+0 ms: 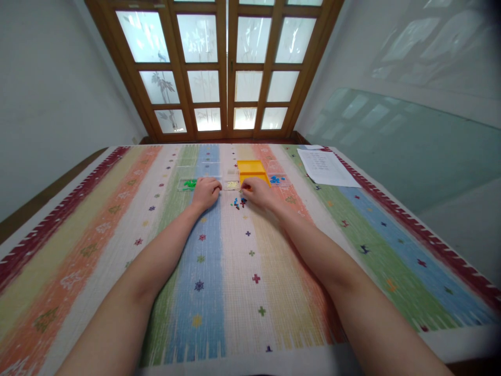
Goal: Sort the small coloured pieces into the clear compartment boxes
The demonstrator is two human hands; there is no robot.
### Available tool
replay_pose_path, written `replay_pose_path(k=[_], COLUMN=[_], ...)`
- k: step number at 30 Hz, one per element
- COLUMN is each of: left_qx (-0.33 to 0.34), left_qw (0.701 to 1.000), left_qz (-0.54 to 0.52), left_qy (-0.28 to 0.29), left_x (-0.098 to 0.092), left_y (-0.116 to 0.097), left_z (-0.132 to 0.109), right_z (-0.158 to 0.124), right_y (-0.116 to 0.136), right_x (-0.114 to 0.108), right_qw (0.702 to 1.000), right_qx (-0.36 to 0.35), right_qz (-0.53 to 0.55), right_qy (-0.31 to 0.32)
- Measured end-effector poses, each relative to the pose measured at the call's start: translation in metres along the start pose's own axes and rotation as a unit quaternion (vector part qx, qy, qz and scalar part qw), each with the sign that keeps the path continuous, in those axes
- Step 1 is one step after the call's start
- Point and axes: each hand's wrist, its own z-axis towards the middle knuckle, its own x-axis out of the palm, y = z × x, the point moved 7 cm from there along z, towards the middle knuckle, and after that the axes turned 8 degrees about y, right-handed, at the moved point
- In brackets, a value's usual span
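Note:
My left hand [206,193] rests on the cloth with its fingers curled and closed, beside a clear box with green pieces [190,185]. Whether anything is inside those fingers is hidden. Closed in a pinch, my right hand [256,192] is at the front of an open yellow box [251,166]; what it pinches is too small to make out. Between the hands stands a small clear box with pale yellowish pieces [233,185]. Just in front of it lies a loose pile of tiny blue, red and dark pieces [238,203].
Right of the yellow box is a clear box with blue pieces [277,179]. A printed sheet of paper [326,167] lies at the back right of the table. A striped tablecloth [238,292] covers the table, with wooden glass-paned doors [227,68] behind it.

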Motion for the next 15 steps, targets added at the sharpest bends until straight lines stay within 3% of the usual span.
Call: replay_pose_path(k=[6,11,15], left_qx=[0.004,0.006,0.005], left_qw=[1.0,1.0,1.0], left_qz=[0.001,0.001,0.003], left_qy=[0.006,0.002,0.002], left_x=[0.002,0.002,0.002], left_y=[0.0,0.001,0.001], left_z=[0.001,0.001,0.001], right_z=[-0.005,-0.021,-0.032], right_y=[-0.065,-0.12,-0.154], right_x=[-0.049,-0.07,-0.073], right_qw=[0.98,0.953,0.945], right_qx=[0.098,0.145,0.19], right_qz=[0.064,0.073,0.064], right_qy=[-0.159,-0.257,-0.259])
